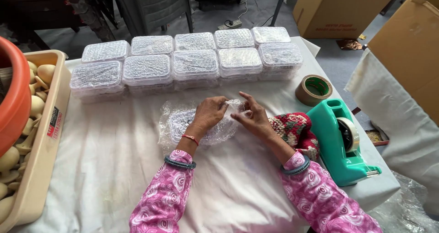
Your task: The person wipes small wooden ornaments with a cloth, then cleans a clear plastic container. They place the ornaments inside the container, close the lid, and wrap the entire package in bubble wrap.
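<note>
Left hand (208, 114) and right hand (253, 117) meet over a crumpled sheet of clear bubble wrap (183, 123) lying mid-tabletop on the white cloth (114, 169). Fingers of both pinch its upper edge. Beyond, two rows of clear lidded plastic boxes (192, 61). Right side: teal tape dispenser (340, 141), brown tape roll (313, 89). Left: beige crate (41, 169).

Both hands, left hand (208, 115) and right hand (253, 116), pinch a clear bubble-wrap sheet (183, 123) on the white-clothed surface (114, 169), near stacked clear plastic boxes (192, 59) and a teal tape dispenser (340, 141).
</note>
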